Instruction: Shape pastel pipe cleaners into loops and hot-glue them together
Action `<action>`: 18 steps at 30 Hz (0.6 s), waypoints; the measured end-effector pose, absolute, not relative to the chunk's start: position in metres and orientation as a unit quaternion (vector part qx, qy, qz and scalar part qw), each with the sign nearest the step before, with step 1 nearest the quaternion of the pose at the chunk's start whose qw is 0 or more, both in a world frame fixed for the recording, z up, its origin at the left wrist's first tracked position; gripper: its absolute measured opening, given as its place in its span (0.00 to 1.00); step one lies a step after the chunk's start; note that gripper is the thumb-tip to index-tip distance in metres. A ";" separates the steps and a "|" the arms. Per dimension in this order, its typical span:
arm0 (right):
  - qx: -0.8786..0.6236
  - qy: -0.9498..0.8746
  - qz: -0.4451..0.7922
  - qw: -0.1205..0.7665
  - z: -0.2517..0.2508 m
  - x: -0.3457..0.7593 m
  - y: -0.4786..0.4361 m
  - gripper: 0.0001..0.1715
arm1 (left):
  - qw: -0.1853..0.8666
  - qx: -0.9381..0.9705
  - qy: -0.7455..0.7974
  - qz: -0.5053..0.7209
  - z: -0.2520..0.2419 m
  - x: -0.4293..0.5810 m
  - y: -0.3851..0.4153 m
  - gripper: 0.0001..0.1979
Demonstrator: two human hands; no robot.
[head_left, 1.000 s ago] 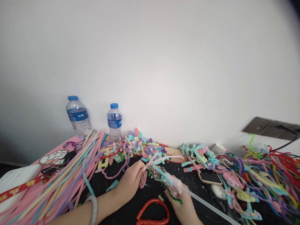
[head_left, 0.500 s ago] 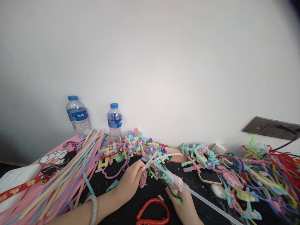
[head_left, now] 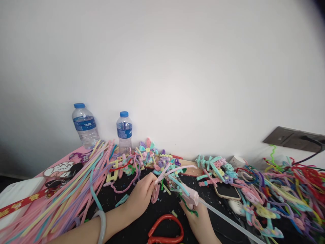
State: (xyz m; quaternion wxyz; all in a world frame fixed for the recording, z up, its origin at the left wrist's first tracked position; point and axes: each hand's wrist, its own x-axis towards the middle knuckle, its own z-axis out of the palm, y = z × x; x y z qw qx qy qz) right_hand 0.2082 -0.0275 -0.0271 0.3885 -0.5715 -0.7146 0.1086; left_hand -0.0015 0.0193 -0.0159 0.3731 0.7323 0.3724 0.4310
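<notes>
My left hand [head_left: 144, 191], wearing a pale bangle on its wrist, is closed with its fingertips pinching a light pink pipe cleaner [head_left: 182, 168]. My right hand [head_left: 199, 218] is wrapped around a pink glue gun [head_left: 191, 196], and a long translucent glue stick [head_left: 231, 222] runs out of its back toward the lower right. The gun's nozzle is hidden behind a blue pipe cleaner and other bits near my left fingertips. A green pipe cleaner [head_left: 189, 207] lies against my right hand. Just below and between my hands are red-handled scissors [head_left: 166, 240], their blades out of view.
Long pastel pipe cleaners [head_left: 68, 196] spread over the left side. Two water bottles [head_left: 124, 132] stand by the wall. A pipe-cleaner flower [head_left: 148, 148] sits at the back. On the right are a phone [head_left: 228, 192], a white mouse [head_left: 236, 206] and tangled pipe cleaners [head_left: 302, 189].
The glue gun in my right hand has tilted or shifted very slightly. My left hand keeps its pinch in nearly the same place.
</notes>
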 end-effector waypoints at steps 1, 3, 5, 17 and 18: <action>-0.573 -0.714 0.107 0.387 -0.027 0.208 -0.027 0.16 | 0.373 0.733 0.372 0.430 -0.016 -0.002 0.019 0.15; -0.576 -0.713 0.106 0.386 -0.027 0.208 -0.027 0.17 | 0.372 0.735 0.373 0.427 -0.015 -0.002 0.020 0.15; -0.577 -0.710 0.109 0.388 -0.025 0.207 -0.027 0.17 | 0.373 0.736 0.375 0.423 -0.014 -0.002 0.020 0.15; -0.569 -0.691 0.161 0.416 -0.018 0.205 -0.025 0.16 | 0.380 0.731 0.370 0.428 -0.021 -0.002 0.021 0.14; -0.571 -0.688 0.165 0.417 -0.018 0.205 -0.025 0.16 | 0.386 0.730 0.368 0.428 -0.021 -0.002 0.021 0.14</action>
